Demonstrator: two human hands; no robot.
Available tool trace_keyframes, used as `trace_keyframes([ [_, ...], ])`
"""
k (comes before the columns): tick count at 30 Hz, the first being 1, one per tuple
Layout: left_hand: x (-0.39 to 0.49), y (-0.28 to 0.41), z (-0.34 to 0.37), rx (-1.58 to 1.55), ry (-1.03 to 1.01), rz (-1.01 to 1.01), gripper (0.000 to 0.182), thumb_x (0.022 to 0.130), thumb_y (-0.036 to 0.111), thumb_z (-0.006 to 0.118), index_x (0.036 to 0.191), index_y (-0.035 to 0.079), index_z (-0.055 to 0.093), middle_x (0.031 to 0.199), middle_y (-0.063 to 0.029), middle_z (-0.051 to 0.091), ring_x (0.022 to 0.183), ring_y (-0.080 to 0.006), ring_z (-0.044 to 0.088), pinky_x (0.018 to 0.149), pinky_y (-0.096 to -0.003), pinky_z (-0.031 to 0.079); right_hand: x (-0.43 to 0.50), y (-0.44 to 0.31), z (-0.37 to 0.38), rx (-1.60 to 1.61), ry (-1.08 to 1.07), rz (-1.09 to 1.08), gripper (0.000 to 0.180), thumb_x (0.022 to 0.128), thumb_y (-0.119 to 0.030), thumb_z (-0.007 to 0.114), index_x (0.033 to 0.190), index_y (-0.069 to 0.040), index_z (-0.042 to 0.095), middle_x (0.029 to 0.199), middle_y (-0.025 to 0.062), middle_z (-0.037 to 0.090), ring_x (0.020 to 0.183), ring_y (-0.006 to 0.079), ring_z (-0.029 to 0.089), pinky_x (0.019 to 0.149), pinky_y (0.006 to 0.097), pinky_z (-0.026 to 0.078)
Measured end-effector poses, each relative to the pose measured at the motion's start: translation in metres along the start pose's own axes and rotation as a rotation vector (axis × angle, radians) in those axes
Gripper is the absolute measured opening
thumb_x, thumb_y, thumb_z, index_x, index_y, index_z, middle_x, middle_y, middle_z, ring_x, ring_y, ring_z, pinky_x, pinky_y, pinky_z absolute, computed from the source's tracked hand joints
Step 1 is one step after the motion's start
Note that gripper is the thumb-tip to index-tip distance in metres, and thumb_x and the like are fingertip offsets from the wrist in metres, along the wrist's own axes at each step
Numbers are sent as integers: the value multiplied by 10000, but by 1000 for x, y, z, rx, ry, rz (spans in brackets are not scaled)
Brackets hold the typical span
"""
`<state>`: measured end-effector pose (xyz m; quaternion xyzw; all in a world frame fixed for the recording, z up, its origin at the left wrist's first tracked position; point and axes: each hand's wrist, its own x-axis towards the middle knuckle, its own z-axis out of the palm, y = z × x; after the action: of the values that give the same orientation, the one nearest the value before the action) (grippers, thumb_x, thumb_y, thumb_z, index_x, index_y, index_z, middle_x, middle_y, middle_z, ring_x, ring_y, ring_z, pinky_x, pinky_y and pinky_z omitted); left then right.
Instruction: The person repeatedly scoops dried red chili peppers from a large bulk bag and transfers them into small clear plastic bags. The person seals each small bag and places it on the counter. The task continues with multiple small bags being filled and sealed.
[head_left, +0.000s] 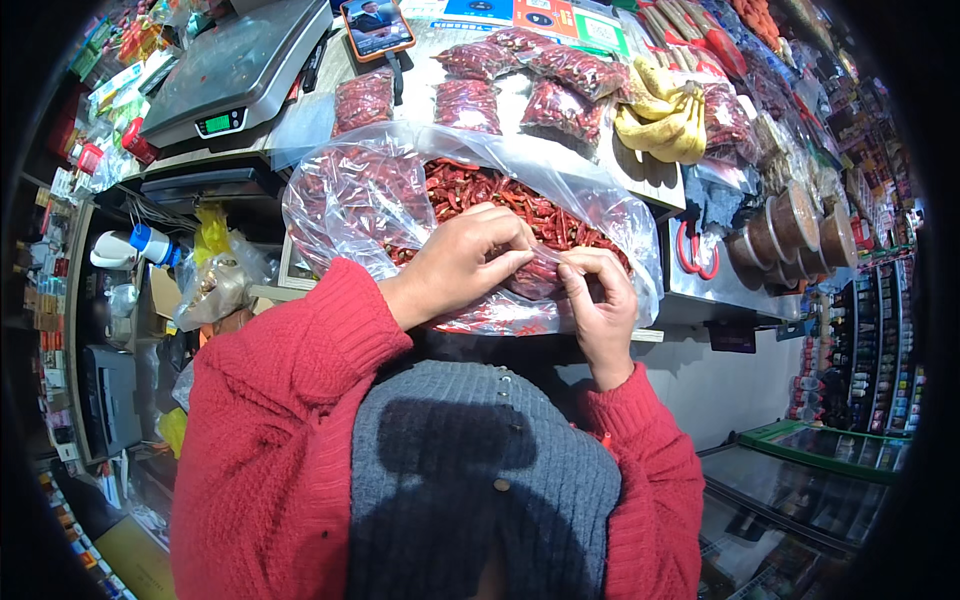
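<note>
A large clear plastic bag (352, 195) lies open in front of me, full of loose dried red chillies (480, 191). Over its near side, my left hand (472, 247) and my right hand (604, 289) pinch the top edge of a small clear bag of dried chillies (536, 277) between thumbs and fingers. The small bag hangs below the fingertips, partly hidden by my left hand. Whether its mouth is sealed cannot be seen. Beyond the large bag, several filled small bags of chillies (466, 105) rest on the counter (420, 45).
A bunch of bananas (667, 116) lies at the counter's right edge. Further right are red-handled scissors (697, 255) and stacked round tubs (780, 225). A digital scale (232, 67) stands at the left, with a phone (377, 26) and its cable beside it.
</note>
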<state>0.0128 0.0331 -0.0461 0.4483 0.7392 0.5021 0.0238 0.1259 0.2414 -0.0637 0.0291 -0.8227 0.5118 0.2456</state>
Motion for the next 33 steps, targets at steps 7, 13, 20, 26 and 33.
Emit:
trace_keyframes([
  [7,-1,0,1,9,6,29,101,965,92,772,947,17,707,1032,-109,761,998,-288,709,909,-406,541,4,-4,0,-44,-4,-33,92,944,-31,804,1019,-6,755,1048,115,778,980,253,715,913,362,550],
  [13,0,3,1,32,13,65,95,962,87,775,952,16,712,1021,-107,761,989,-294,711,900,-408,543,11,-11,-1,-133,-34,-123,99,906,-14,807,989,-15,753,1013,115,776,956,280,715,895,380,554],
  [20,-2,1,3,53,19,105,86,954,74,777,962,17,713,1019,-108,757,984,-294,714,887,-411,545,10,-13,2,-197,1,-150,105,886,-12,811,970,-22,747,977,115,769,939,299,711,876,398,556],
  [26,-4,-1,5,60,40,161,93,956,96,755,996,32,701,1004,-100,723,974,-311,684,888,-421,530,12,-21,6,-284,-31,-209,153,875,-34,832,1013,-40,766,1032,101,774,1002,303,699,893,407,559],
  [33,-8,-5,7,55,35,164,115,937,69,756,1037,32,711,1042,-99,744,1002,-308,706,910,-417,541,14,-19,11,-342,-26,-312,160,875,-2,813,998,-57,727,991,92,749,945,307,687,851,412,552],
])
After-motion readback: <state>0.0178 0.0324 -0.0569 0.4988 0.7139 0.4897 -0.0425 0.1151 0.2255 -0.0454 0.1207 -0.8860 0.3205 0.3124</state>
